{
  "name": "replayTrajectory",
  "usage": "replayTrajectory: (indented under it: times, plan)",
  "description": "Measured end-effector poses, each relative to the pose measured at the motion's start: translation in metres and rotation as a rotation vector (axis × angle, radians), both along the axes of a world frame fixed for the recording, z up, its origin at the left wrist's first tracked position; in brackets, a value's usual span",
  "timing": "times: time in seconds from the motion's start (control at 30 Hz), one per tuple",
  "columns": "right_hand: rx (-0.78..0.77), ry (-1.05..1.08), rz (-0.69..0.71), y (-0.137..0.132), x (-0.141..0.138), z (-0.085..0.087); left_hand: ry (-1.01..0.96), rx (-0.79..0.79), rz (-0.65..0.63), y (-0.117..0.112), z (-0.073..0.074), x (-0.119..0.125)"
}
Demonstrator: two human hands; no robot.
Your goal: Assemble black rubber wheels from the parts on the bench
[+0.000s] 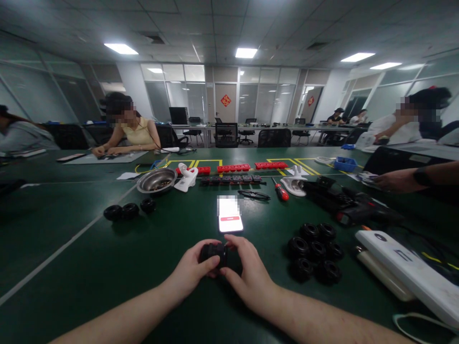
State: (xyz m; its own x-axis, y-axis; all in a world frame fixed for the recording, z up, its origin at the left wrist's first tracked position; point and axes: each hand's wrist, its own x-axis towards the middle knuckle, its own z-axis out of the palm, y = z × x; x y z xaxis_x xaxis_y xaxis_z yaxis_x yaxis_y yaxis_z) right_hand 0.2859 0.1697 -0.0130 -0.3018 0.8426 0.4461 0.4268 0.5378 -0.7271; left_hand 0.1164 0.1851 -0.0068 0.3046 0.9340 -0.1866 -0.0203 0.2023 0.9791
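Note:
Both my hands meet at the near middle of the green table (107, 267) around one small black wheel (214, 252). My left hand (191, 268) grips its left side with thumb and fingers. My right hand (247, 274) closes over its right side, covering part of it. A lit phone (230, 216) lies just beyond the wheel. A pile of several black wheels (315, 251) sits to the right of my right hand. Three more black wheels (129, 209) lie apart at the left.
A metal bowl (157, 180), red and black part strips (233, 168), a red-handled screwdriver (280, 189) and a black power tool (344, 203) lie farther back. A white device (409, 272) lies at the right. Other people sit at left and right; a co-worker's arm (416, 177) reaches in.

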Motion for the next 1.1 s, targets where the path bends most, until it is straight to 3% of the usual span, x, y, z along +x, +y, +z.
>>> replayTrajectory:
  times: [0.17, 0.3, 0.5, 0.73, 0.97, 1.1]
  plan:
    - [-0.050, 0.079, -0.008, 0.002, 0.001, -0.001, 0.016, 0.000, 0.008, -0.004, 0.007, 0.005]
    - [-0.239, 0.122, 0.010, 0.008, 0.000, -0.005, 0.045, -0.016, 0.026, -0.006, 0.010, 0.006]
    - [-0.373, 0.207, 0.085, 0.011, -0.002, -0.007, 0.025, 0.043, -0.101, -0.005, 0.008, 0.004]
    - [-0.224, 0.133, 0.002, 0.005, 0.000, 0.000, -0.021, 0.035, -0.099, -0.004, 0.006, 0.002]
    - [-0.115, 0.089, 0.036, 0.002, -0.001, -0.003, -0.008, -0.002, -0.060, -0.003, 0.005, 0.001]
    - [-0.128, 0.061, 0.026, 0.002, 0.000, -0.004, -0.003, 0.039, -0.032, -0.003, 0.002, 0.003]
